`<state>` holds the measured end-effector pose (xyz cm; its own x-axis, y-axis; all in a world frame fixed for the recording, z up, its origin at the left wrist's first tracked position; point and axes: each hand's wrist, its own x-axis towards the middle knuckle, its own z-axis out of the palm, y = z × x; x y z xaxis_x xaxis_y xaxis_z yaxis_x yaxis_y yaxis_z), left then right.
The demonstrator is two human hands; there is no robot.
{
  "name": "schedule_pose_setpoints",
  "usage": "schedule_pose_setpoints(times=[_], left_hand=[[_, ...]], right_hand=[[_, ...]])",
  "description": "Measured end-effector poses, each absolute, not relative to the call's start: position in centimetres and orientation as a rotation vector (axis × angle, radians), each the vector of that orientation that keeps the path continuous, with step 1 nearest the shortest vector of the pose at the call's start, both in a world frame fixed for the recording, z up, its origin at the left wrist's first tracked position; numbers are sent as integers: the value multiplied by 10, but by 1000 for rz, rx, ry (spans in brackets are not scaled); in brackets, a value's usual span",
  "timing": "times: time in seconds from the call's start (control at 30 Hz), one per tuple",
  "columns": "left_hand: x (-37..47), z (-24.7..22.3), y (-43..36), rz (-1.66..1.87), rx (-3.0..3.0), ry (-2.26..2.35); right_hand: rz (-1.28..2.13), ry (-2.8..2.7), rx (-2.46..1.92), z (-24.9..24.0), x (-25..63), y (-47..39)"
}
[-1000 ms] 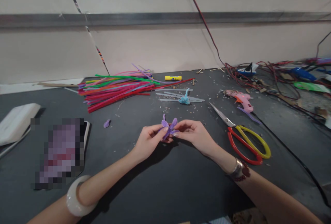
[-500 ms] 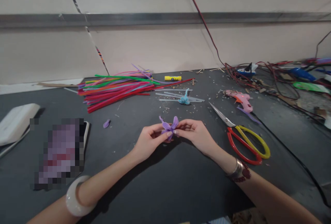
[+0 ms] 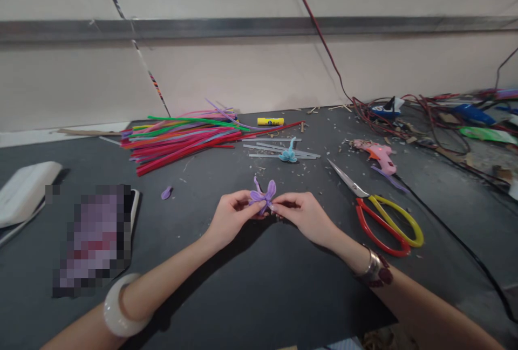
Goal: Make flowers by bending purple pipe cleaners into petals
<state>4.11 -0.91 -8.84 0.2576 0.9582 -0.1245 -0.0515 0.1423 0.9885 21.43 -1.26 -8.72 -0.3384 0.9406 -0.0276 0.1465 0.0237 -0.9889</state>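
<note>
A purple flower of bent fuzzy stems (image 3: 265,193) is held between both hands near the middle of the view, its petals pointing up and outward. My left hand (image 3: 232,218) pinches it from the left, with the thumb over its centre. On the other side my right hand (image 3: 309,215) pinches its right edge between thumb and fingers. The fingertips beneath the flower are partly hidden. Beyond the hands lies a light blue fuzzy piece (image 3: 288,154) on translucent sticks (image 3: 259,148). A small purple loop (image 3: 166,193) rests on the table to the left.
Coloured fuzzy stems (image 3: 182,142) lie at the back left, beside a yellow tube (image 3: 270,122). Scissors (image 3: 382,218) and a pink glue gun (image 3: 378,155) are at right, with tangled cables behind. A blurred-out phone (image 3: 95,242) and white box (image 3: 28,191) sit left.
The purple flower has turned and tilted slightly in my fingers, and its upper petals have shifted. Both hands have moved only a little, still gripping it.
</note>
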Motion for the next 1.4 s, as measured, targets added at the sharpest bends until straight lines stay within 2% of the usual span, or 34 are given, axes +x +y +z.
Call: schedule_pose_setpoints(times=[0.5,0.8,1.1,1.4], left_hand=[[44,-89,-11,947,1258,1085],[42,-89,-8,979,1076,988],[38,-86,-6,916,682,693],[37,-89,-6,897,622,648]], right_hand=[[970,-1857,-1161,-87,213,-14],[1301,-1663,-1176,-82,210,-8],[761,-1899,-923,-87,217,-5],[719,-1927,-933,-80,210,-14]])
